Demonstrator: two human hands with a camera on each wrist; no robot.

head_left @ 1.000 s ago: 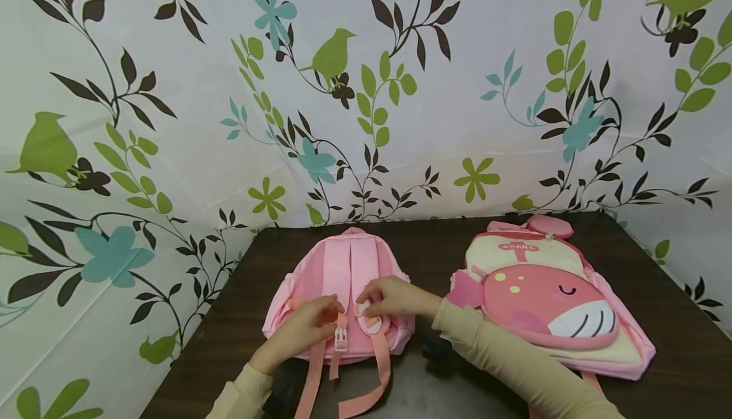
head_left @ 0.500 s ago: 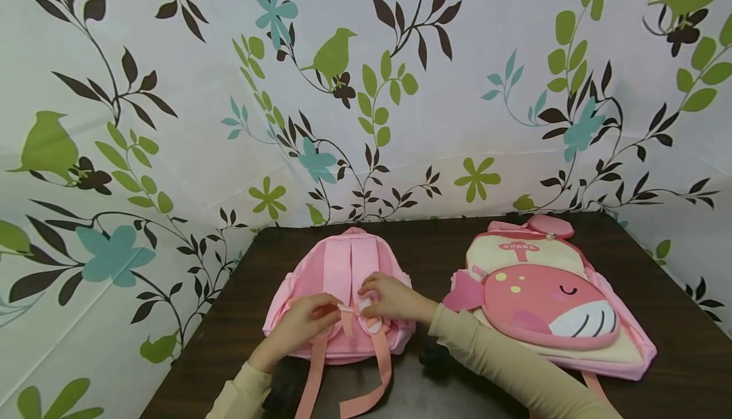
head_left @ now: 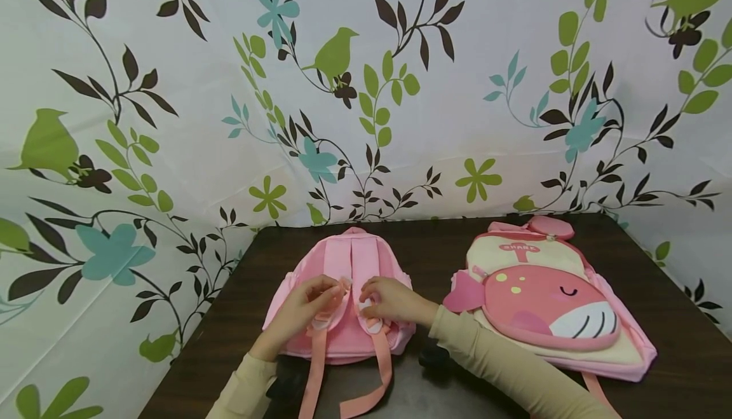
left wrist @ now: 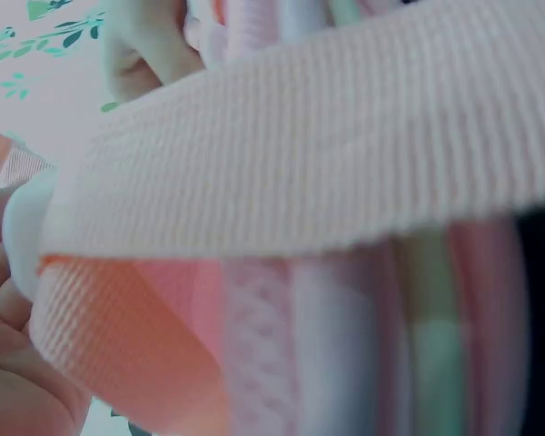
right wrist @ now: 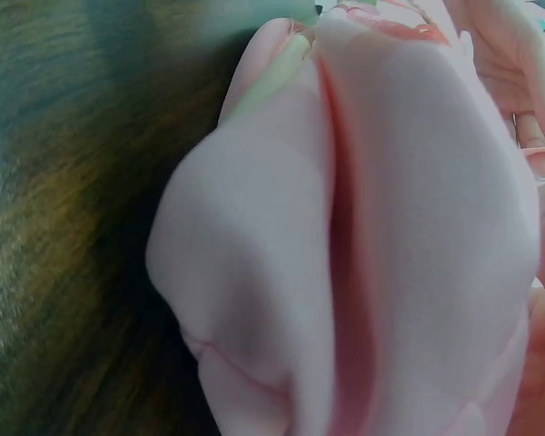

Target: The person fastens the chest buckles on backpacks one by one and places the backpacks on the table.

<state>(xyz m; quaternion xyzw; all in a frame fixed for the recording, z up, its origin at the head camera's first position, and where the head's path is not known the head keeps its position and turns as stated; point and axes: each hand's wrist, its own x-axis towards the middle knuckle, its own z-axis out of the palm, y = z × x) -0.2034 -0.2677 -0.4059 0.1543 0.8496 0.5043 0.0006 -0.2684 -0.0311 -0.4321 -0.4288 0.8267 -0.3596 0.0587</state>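
A pink backpack (head_left: pixel 354 346) lies on the table with its shoulder straps (head_left: pixel 366 263) facing up. My left hand (head_left: pixel 303 311) pinches a short coral strap (head_left: pixel 345 283) over the backpack's middle, and the buckle seen on it earlier is hidden by the fingers. Beside it, my right hand (head_left: pixel 397 301) has bent fingers at the right shoulder strap, pinching a small white plastic piece (head_left: pixel 365 305). Coral webbing tails (head_left: pixel 382 368) hang off the lower edge. In the left wrist view, wide webbing (left wrist: pixel 300 145) crosses before the left hand (left wrist: pixel 23 363).
Right of it lies a second backpack, cream and pink with a whale pocket (head_left: pixel 543 308). Both are on a dark wooden table (head_left: pixel 434 250). A black object (head_left: pixel 434 352) shows below the right forearm. Behind the table hangs a leaf-and-bird patterned cloth (head_left: pixel 366 88).
My left hand has moved up the backpack with the coral strap; the white buckle that hung below its fingers was lifted and is now out of sight. The right hand stays nearly in place.
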